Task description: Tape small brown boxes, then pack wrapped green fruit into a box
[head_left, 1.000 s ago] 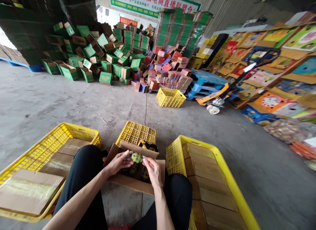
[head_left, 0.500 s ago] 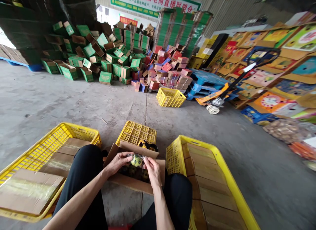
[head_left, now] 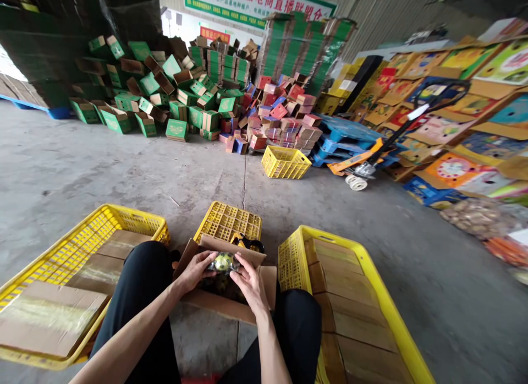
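Both hands hold a small round yellow-green item with dark spots in a clear plastic wrapper point(head_left: 224, 263); its exact kind I cannot make out. My left hand point(head_left: 197, 271) pinches the wrapper's left end. On the other side, my right hand point(head_left: 249, 282) has its fingers bent against the right end. An open cardboard box point(head_left: 223, 308) lies right below, between my knees, its flaps raised. Similar round wrapped items sit inside it, partly hidden by my hands.
Yellow crates with closed cartons flank me, the left crate point(head_left: 136, 212) and the right crate point(head_left: 363, 251). An upturned yellow crate point(head_left: 227, 220) with a tape dispenser point(head_left: 247, 242) stands ahead. Farther off are another crate point(head_left: 286, 163), a pallet jack point(head_left: 367, 164) and heaped boxes point(head_left: 177, 130).
The wrapped item has shifted slightly left and toward the box's upper edge, turning in my hands. My right hand has moved left, its fingers now more extended along the wrapper.
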`<action>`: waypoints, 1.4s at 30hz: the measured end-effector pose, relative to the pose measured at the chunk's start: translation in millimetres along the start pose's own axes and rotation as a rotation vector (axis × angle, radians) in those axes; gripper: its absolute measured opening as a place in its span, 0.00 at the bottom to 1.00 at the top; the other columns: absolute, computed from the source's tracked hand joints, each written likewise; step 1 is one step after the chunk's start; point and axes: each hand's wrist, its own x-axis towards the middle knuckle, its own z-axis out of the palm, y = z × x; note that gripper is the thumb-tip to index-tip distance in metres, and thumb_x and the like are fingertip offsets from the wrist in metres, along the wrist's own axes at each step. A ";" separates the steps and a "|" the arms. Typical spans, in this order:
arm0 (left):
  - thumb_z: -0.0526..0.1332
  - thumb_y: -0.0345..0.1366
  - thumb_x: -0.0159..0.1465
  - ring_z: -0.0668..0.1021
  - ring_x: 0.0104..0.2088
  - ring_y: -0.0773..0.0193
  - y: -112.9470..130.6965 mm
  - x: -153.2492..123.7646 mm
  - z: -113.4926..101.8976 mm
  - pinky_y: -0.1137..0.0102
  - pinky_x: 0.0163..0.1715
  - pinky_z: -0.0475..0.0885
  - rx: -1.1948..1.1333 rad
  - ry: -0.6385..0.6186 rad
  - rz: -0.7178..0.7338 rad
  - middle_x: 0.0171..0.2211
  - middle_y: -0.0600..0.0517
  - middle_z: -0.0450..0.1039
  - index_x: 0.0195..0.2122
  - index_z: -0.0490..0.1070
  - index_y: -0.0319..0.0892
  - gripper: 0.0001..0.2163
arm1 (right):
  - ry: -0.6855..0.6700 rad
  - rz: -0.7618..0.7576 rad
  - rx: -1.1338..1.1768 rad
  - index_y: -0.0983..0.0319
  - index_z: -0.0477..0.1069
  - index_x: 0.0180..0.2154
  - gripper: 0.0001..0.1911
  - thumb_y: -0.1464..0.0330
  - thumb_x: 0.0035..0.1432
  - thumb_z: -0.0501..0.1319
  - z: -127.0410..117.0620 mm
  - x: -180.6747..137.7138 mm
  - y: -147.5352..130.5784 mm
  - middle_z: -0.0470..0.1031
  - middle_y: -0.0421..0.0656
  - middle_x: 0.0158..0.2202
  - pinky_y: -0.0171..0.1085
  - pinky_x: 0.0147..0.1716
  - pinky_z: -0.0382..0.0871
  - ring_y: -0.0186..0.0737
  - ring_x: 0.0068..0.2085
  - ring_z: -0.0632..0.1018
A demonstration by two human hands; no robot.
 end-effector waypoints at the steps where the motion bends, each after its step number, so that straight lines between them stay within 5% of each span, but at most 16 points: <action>1: 0.78 0.55 0.53 0.84 0.38 0.58 0.9 -0.6 0.2 0.70 0.35 0.81 -0.015 0.006 -0.008 0.46 0.44 0.82 0.51 0.81 0.42 0.29 | 0.024 -0.009 -0.007 0.54 0.81 0.53 0.30 0.53 0.49 0.77 0.1 0.8 0.2 0.72 0.48 0.66 0.52 0.58 0.77 0.56 0.56 0.81; 6: 0.75 0.57 0.57 0.86 0.37 0.57 7.7 -5.5 1.7 0.64 0.41 0.82 -0.066 -0.097 -0.068 0.51 0.41 0.81 0.59 0.77 0.44 0.33 | 0.119 -0.025 -0.036 0.57 0.84 0.44 0.25 0.49 0.50 0.75 -5.5 4.9 6.0 0.75 0.51 0.63 0.53 0.54 0.80 0.57 0.53 0.83; 10: 0.76 0.56 0.56 0.86 0.40 0.56 9.3 -6.5 2.6 0.65 0.45 0.80 -0.057 -0.147 -0.056 0.43 0.41 0.84 0.54 0.80 0.40 0.31 | 0.121 -0.001 -0.017 0.59 0.83 0.46 0.27 0.47 0.52 0.74 -8.7 6.2 9.8 0.85 0.50 0.46 0.54 0.55 0.79 0.55 0.48 0.85; 16: 0.78 0.51 0.54 0.84 0.36 0.59 9.1 -5.6 1.4 0.68 0.41 0.78 0.013 -0.155 -0.014 0.38 0.44 0.84 0.44 0.82 0.39 0.24 | 0.115 -0.004 0.017 0.58 0.81 0.51 0.29 0.50 0.51 0.76 -8.9 5.3 9.4 0.83 0.48 0.49 0.51 0.54 0.79 0.52 0.50 0.84; 22: 0.77 0.54 0.54 0.81 0.29 0.62 9.7 -5.6 -0.8 0.71 0.33 0.75 0.124 -0.148 0.015 0.29 0.47 0.81 0.35 0.82 0.37 0.23 | 0.018 -0.015 -0.139 0.55 0.79 0.56 0.30 0.53 0.54 0.74 -9.8 1.8 5.7 0.82 0.43 0.41 0.42 0.44 0.81 0.42 0.38 0.82; 30: 0.73 0.56 0.58 0.79 0.29 0.62 9.0 -6.7 -0.7 0.70 0.34 0.74 0.194 -0.162 0.071 0.29 0.48 0.79 0.35 0.81 0.39 0.22 | 0.039 -0.055 -0.317 0.54 0.84 0.46 0.17 0.59 0.54 0.71 -14.5 3.4 11.9 0.84 0.44 0.41 0.43 0.40 0.79 0.47 0.38 0.82; 36: 0.78 0.47 0.56 0.79 0.39 0.59 11.1 -8.6 3.8 0.69 0.39 0.72 0.155 -0.301 0.159 0.40 0.49 0.80 0.53 0.77 0.43 0.27 | 0.098 0.043 -0.184 0.57 0.80 0.34 0.11 0.59 0.49 0.73 -19.9 9.5 33.8 0.82 0.43 0.31 0.46 0.40 0.78 0.50 0.36 0.83; 42: 0.77 0.46 0.57 0.77 0.34 0.64 10.1 -7.8 6.3 0.71 0.37 0.68 0.165 -0.296 0.178 0.34 0.51 0.78 0.43 0.76 0.41 0.19 | 0.186 0.116 -0.084 0.58 0.74 0.27 0.18 0.56 0.41 0.77 -12.2 11.4 42.8 0.78 0.40 0.27 0.44 0.38 0.77 0.47 0.33 0.80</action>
